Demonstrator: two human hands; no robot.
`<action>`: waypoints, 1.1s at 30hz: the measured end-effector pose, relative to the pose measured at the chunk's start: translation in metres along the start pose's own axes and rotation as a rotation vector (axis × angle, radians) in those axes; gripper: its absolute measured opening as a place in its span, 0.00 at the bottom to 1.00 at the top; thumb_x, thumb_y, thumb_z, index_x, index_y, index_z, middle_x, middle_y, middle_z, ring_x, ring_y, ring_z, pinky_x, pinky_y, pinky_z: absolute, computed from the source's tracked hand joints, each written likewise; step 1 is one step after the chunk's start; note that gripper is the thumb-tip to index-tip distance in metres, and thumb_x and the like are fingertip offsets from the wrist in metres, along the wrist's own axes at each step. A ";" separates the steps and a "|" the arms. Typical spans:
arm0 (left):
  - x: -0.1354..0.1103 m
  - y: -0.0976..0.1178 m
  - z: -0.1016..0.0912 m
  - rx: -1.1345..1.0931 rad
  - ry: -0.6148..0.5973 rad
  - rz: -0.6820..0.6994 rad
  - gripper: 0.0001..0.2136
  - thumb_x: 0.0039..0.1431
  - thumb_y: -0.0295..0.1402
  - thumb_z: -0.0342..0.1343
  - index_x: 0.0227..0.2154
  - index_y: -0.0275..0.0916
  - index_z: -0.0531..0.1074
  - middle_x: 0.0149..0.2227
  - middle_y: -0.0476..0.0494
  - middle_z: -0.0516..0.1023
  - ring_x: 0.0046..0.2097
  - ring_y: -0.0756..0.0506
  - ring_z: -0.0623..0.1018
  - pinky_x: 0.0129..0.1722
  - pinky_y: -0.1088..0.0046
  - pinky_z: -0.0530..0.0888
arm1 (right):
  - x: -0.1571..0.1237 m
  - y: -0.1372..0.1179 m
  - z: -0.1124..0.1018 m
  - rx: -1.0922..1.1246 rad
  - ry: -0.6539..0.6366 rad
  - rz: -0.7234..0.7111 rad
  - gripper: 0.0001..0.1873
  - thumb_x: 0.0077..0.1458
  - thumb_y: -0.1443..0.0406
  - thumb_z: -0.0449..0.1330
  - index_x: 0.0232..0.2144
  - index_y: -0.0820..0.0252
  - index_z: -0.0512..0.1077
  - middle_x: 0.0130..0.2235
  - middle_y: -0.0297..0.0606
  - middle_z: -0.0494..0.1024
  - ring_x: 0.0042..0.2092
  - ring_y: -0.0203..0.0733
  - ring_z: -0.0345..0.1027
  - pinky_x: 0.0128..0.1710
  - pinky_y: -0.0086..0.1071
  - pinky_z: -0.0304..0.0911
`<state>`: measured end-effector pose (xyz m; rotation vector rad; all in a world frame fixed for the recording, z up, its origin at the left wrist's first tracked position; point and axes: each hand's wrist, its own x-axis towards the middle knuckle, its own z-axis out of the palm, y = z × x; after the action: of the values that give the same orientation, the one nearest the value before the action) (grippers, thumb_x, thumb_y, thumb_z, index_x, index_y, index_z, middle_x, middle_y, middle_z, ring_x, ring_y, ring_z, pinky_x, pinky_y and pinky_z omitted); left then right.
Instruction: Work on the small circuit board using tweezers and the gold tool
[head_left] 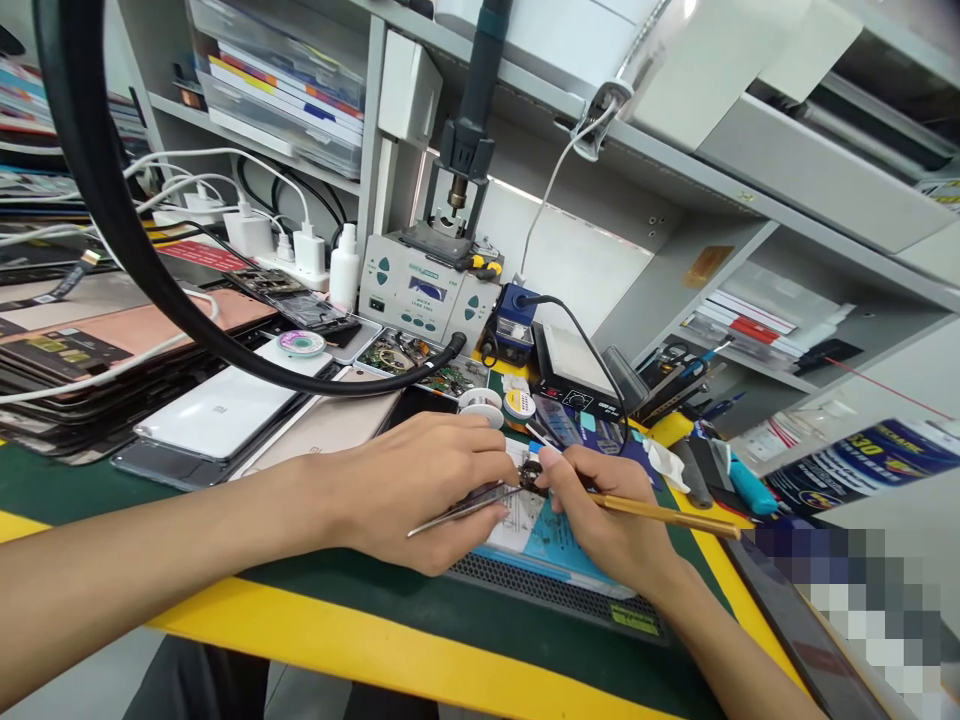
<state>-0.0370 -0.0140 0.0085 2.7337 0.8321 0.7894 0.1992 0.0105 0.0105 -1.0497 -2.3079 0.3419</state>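
Observation:
My left hand [420,480] is closed around thin metal tweezers [442,520], whose tips point to the right. Pinched in my right hand [611,515] is a slender gold-handled tool [675,515]; its working tip is hidden by my fingers. Between both hands sits a small dark part [531,476] with a blue piece near its top, touched by my right fingertips and close to the tweezers' tips. Its kind is too small to make out. Beneath it lies a white-and-blue booklet or box [551,535] with dark specks on its surface.
A thick black hose [255,365] loops across the left. Behind stand a hot-air station [424,290] and a soldering iron holder [514,325]. Phones [225,400] and a solder spool [301,343] lie left. The yellow-edged green mat [360,600] covers the bench.

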 end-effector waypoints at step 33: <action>0.002 0.003 -0.002 -0.041 -0.011 -0.031 0.09 0.62 0.29 0.54 0.45 0.41 0.70 0.39 0.42 0.76 0.41 0.40 0.75 0.42 0.65 0.71 | 0.000 0.002 0.003 0.114 -0.001 0.067 0.27 0.71 0.56 0.51 0.20 0.60 0.67 0.20 0.33 0.68 0.22 0.36 0.61 0.24 0.31 0.54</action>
<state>-0.0355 -0.0152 0.0123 2.6807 0.8448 0.7766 0.1990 0.0115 0.0073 -1.0715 -2.2298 0.4943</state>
